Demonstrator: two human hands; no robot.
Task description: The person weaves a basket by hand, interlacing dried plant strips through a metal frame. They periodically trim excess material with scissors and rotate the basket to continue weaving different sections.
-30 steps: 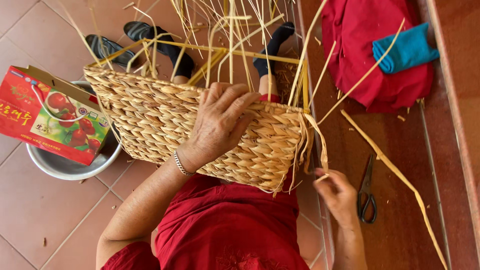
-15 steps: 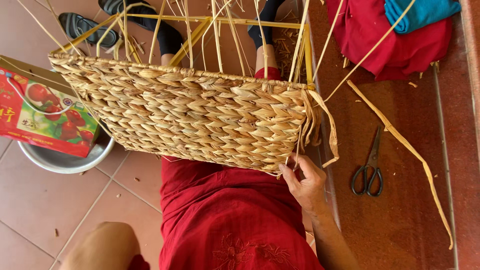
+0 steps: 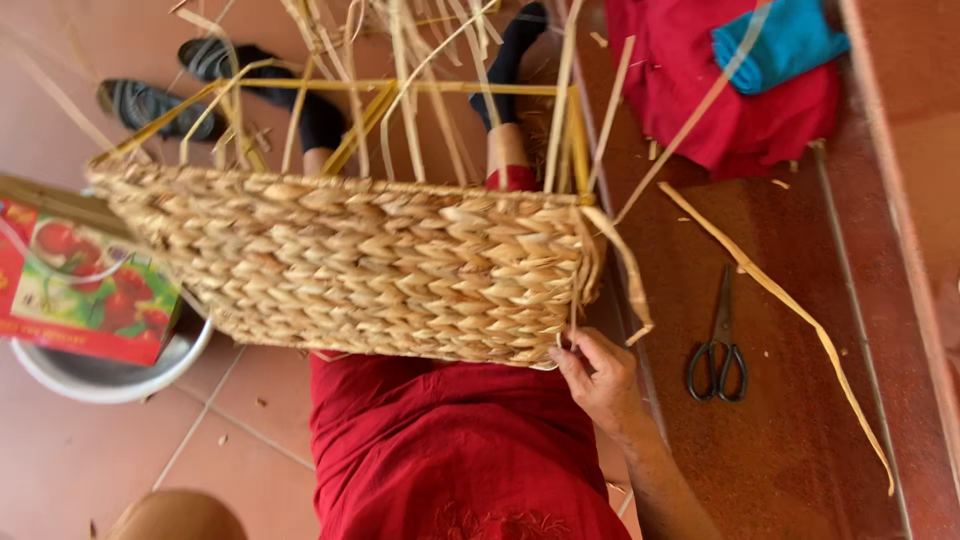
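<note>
Half-woven basket (image 3: pixel 350 270) lying across the lap of a seated person in a red garment (image 3: pixel 450 450), seen from above. Its long axis runs roughly left to right in the frame, dipping slightly toward the right; the woven wall faces the camera and the open, unfinished side points away toward the feet, where a yellow frame (image 3: pixel 400 88) and loose upright strands (image 3: pixel 420 60) project. The wall is pale straw-coloured, built of thick twisted strands in close rows of a herringbone-like pattern, tight and even from the left end to the right corner. At that right corner several strand ends hang free, and one flat strip (image 3: pixel 625 270) curls down and outward. The right hand (image 3: pixel 600 375) sits under the lower right corner of the basket, fingers curled together and pinched on a thin strand there, touching the bottom edge. The left hand is out of frame; only a bare forearm or elbow (image 3: pixel 175 515) shows at the lower left. Black scissors (image 3: pixel 720 345) lie on the dark red step to the right, well apart from the hand, beside a long loose strip (image 3: pixel 790 310). A metal bowl (image 3: pixel 110 375) holding a red carton (image 3: pixel 85 290) stands just left of the basket on the tiled floor.
</note>
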